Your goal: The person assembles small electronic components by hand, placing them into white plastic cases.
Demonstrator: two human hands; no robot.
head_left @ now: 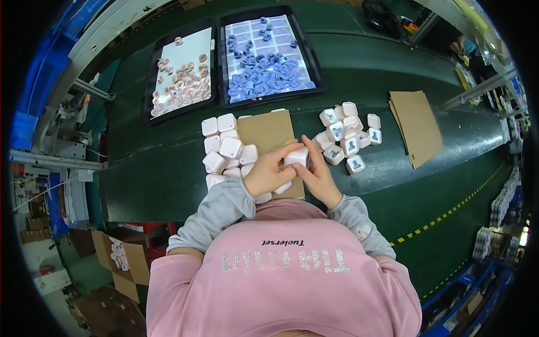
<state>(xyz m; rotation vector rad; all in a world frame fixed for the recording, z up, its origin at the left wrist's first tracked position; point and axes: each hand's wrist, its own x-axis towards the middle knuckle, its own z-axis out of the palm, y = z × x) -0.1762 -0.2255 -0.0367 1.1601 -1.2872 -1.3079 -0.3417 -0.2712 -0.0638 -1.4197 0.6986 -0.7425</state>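
Between my two hands, over a brown cardboard sheet (269, 129), is a small pale pink rounded-square case (297, 157). My left hand (270, 168) grips it from its left side, fingers curled round it. On the other side my right hand (320, 177) has its thumb against the case's near edge and its index finger stretched along its far side. Left of the hands, several similar pale cases (230, 147) lie closed in a heap, partly over the cardboard. To the right sits a group of cases (351, 126), several showing a dark part inside.
Farther off stand two black trays, one with pale pink ring-like parts (191, 78), the other with blue ones (264, 76). Flat cardboard sheets (416, 126) lie at the right of the green table (151, 185). An open carton (123, 258) is on the floor at the left.
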